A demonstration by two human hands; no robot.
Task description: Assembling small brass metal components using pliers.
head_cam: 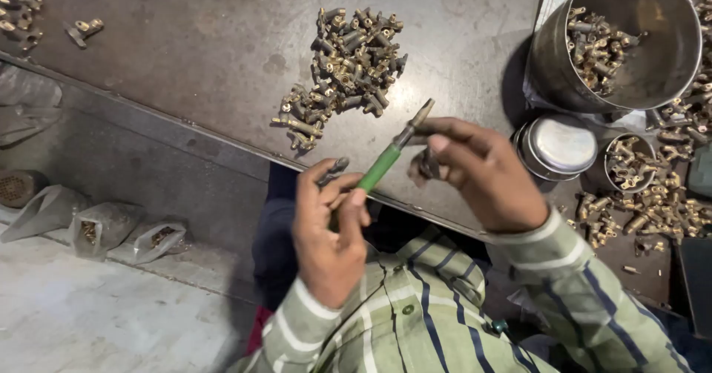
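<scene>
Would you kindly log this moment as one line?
left hand: holds green-handled tool | right hand: pinches small fitting | table: brass fittings pile

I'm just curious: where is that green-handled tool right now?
In the head view, the green-handled tool sits mid-frame, gripped by the left hand, its tip beside the right hand, just below the pile of brass fittings.

There are two hands, a left hand [326,232] and a right hand [482,176]. There is one green-handled tool [386,162]. One big metal bucket [653,61], one small metal cup [630,162] and one round tin lid [560,147] stand on the table. Three plastic bags [104,225] lie on the floor. The little brass parts [348,65] in the pile are too many to count.
</scene>
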